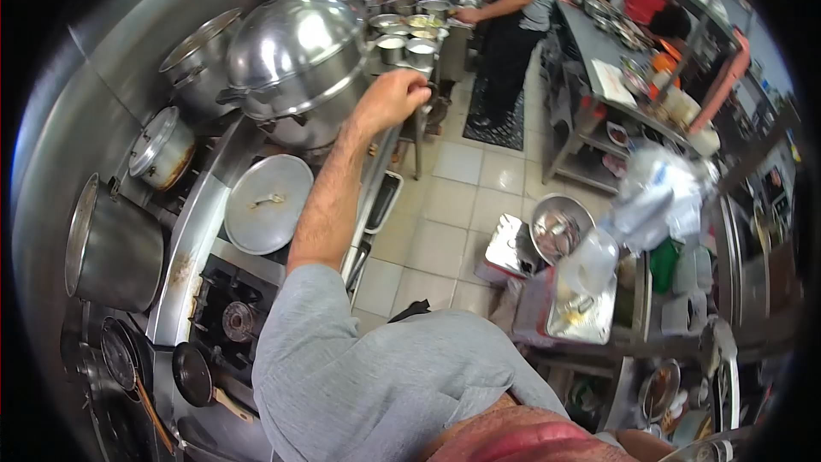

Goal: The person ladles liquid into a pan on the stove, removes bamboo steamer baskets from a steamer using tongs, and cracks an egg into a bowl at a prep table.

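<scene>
My left hand (393, 103) is stretched forward with the fingers curled closed. A dark edge shows by the fingertips, but I cannot make out what it is or whether I hold it. Just left of the hand stands a large steamer pot (312, 107) with a shiny domed lid (295, 34). Beyond the hand, metal containers (392, 49) sit on the counter. Below the forearm, a round flat lid (269, 204) with a small handle lies on the stove. My right hand is out of view.
Pots (120, 244), frying pans (194, 374) and a burner (239, 322) line the left side. A person (513, 34) stands ahead on a black mat (496, 124). To the right are a metal bowl (560, 227), tins (581, 308), plastic bags (658, 192) and a worktable (599, 47).
</scene>
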`<action>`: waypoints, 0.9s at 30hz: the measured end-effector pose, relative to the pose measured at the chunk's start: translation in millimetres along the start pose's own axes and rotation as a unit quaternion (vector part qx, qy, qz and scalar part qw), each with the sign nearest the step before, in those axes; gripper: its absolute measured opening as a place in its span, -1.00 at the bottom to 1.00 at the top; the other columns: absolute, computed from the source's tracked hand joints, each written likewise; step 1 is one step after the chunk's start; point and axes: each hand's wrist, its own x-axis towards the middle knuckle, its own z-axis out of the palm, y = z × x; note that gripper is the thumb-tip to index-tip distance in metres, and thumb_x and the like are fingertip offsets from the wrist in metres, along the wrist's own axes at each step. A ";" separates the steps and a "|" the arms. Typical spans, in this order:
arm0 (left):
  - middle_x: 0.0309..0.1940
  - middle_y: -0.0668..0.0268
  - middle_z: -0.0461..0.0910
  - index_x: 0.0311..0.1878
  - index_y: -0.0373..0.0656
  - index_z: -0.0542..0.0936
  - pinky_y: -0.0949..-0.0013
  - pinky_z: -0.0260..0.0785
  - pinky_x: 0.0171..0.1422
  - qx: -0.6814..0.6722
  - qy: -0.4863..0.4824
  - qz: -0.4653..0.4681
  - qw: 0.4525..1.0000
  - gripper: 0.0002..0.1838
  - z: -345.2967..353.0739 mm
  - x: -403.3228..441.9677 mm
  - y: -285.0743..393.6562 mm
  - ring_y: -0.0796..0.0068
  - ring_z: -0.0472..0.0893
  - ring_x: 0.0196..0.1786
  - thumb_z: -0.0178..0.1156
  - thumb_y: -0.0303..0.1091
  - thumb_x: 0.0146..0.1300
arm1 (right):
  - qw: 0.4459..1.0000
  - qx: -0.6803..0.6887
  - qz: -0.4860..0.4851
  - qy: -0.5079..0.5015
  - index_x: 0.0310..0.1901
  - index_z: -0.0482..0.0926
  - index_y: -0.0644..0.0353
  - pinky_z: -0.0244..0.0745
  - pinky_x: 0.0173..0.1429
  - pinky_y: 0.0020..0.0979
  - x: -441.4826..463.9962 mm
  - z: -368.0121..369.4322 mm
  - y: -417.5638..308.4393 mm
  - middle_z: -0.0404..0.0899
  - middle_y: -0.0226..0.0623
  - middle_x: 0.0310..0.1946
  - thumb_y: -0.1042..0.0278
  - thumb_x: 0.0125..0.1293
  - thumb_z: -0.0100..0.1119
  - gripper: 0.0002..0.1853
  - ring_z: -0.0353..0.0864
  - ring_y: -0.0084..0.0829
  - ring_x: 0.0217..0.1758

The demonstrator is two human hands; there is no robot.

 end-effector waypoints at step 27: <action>-0.05 0.14 0.53 -0.03 -0.12 0.55 0.18 0.30 0.16 0.406 0.071 -0.325 0.851 -0.64 -238.6 202.0 -296.6 0.14 0.48 0.06 -0.04 -0.17 0.20 | 0.595 0.704 0.359 -0.145 -0.24 0.48 0.21 0.28 0.00 -0.06 -276.3 735.6 233.1 0.43 -0.26 -0.39 -0.35 0.17 -0.10 -0.36 0.39 -0.29 -0.29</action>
